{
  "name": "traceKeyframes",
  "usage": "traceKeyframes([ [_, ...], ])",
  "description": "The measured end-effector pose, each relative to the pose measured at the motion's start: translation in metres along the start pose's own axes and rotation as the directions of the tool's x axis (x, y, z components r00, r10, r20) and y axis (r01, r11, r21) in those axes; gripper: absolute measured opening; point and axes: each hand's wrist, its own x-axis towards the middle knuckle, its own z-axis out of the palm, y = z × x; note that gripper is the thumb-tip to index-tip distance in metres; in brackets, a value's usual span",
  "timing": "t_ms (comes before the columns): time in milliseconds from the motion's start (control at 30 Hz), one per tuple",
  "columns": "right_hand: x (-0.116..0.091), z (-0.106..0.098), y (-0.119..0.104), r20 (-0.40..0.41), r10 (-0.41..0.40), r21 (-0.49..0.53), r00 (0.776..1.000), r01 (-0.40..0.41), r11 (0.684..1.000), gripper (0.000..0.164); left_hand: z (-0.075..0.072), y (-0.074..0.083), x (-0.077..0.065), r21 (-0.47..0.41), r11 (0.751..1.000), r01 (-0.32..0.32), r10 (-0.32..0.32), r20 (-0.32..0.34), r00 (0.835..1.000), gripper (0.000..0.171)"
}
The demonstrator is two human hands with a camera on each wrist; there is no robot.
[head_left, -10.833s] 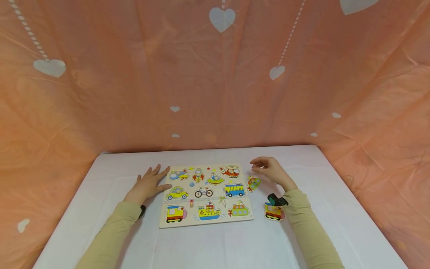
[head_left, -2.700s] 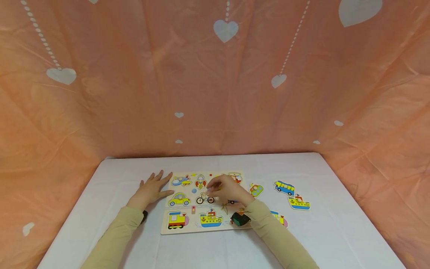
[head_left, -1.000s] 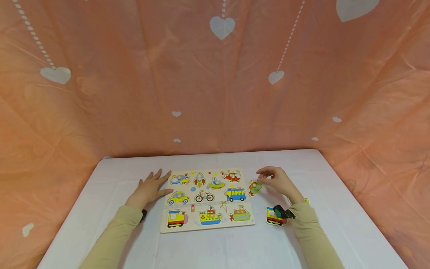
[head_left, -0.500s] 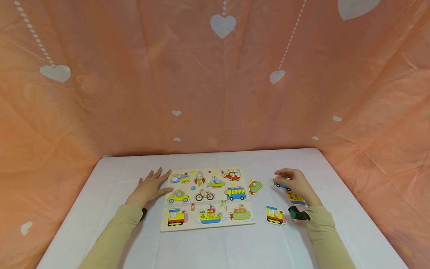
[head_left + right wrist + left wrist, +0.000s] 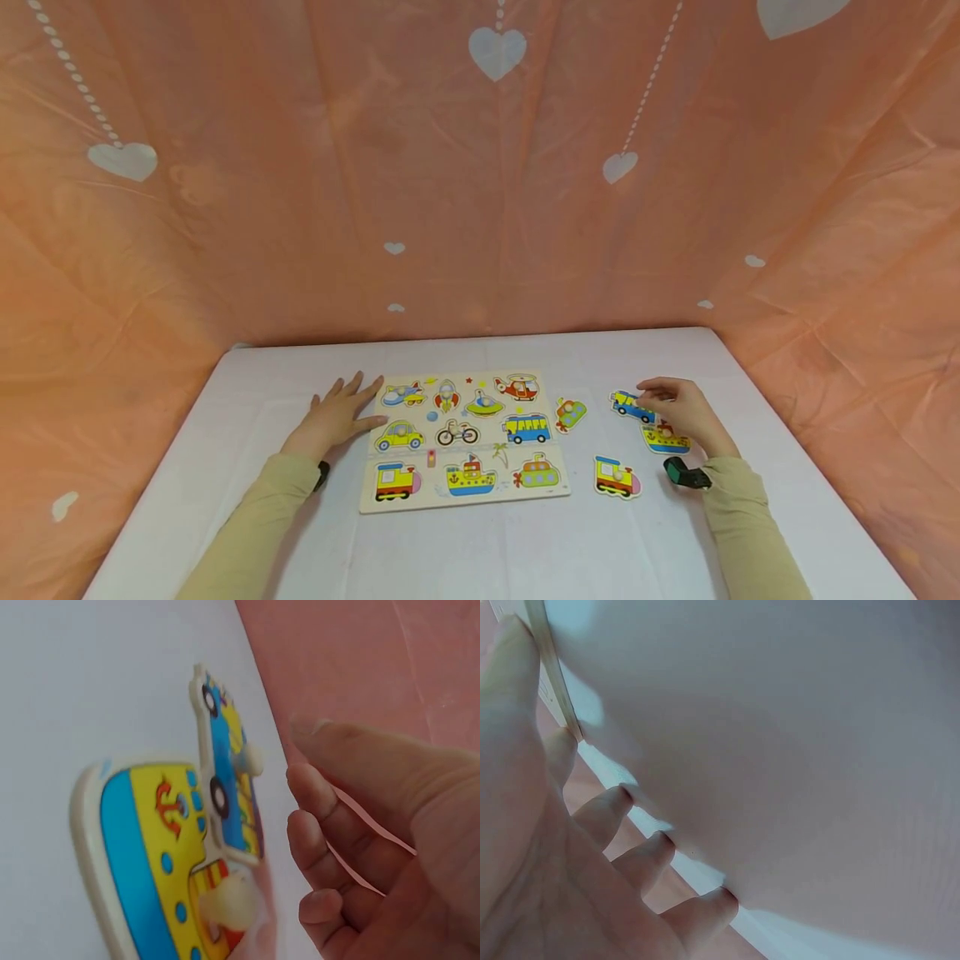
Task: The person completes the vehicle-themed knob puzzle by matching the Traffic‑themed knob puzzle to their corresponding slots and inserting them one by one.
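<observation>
A wooden knob puzzle board (image 5: 465, 504) with vehicle pictures lies on the table. My left hand (image 5: 333, 421) rests at its left edge, fingers spread; in the left wrist view the thumb (image 5: 510, 667) touches the board's side. My right hand (image 5: 682, 412) hovers at the right with loosely bent fingers, holding nothing. Close by it lie the bus piece (image 5: 630, 406) and the ship piece (image 5: 663, 437), touching or nearly so. In the right wrist view the bus piece's knob (image 5: 249, 760) stands a little apart from the fingertips.
A submarine piece (image 5: 570, 414) lies just beside the board's right edge. Nearer the front sits a train piece (image 5: 617, 477). A white cloth covers the table (image 5: 450, 558), and a peach curtain (image 5: 480, 208) with hearts stands behind it.
My right hand has gone from over the bicycle, past the submarine piece, right to the bus piece. Bus and ship pieces now lie where none showed 10.8 s ago. The left hand stays put.
</observation>
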Motion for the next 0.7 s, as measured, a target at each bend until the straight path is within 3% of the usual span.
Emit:
traceKeyframes([
  [433,0.007,0.0,0.012,0.05,0.054,0.05,0.997,-0.057,0.997,0.035,-0.003,0.003,0.0,0.008,1.0,0.002,-0.002,0.0,1.0,0.084],
  [700,0.008,0.005,0.011,0.048,0.073,0.013,0.996,-0.074,0.997,0.03,-0.002,0.003,0.0,0.011,1.0,0.011,-0.011,0.005,1.0,0.085],
])
